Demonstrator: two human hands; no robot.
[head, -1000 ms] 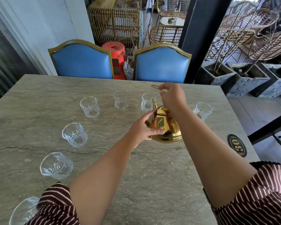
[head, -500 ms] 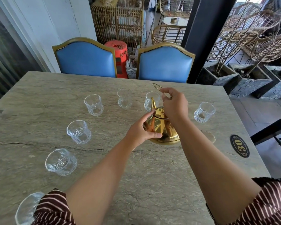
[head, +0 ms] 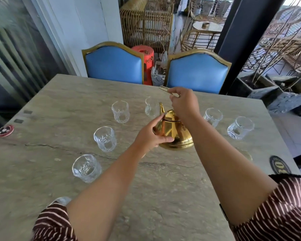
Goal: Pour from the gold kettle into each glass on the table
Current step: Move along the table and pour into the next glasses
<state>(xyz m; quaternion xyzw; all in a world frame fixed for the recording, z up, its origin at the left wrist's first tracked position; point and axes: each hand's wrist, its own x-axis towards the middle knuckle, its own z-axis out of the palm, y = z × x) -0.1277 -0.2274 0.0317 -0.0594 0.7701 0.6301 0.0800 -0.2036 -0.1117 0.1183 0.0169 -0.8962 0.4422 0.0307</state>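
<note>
Head view: kettle (head: 176, 133) gripped in both hands on the table (head: 163, 197), spout toward the far glass (head: 150, 108).

Right hand (head: 183, 105) is closed on the thin wire handle (head: 165, 89), pinching it between fingertips above the lid; left hand (head: 151, 136) is half curled, thumb and fingers pressed to the kettle's left flank, not wrapped around it. The kettle appears to rest on or just above the stone, among a ring of glasses, each apart from it. To pour well, I judge: lift by the handle, steady the body with the left palm, bring the spout over the rim before tipping, tilt slowly. Whether any glass holds liquid, I cannot tell.
</note>
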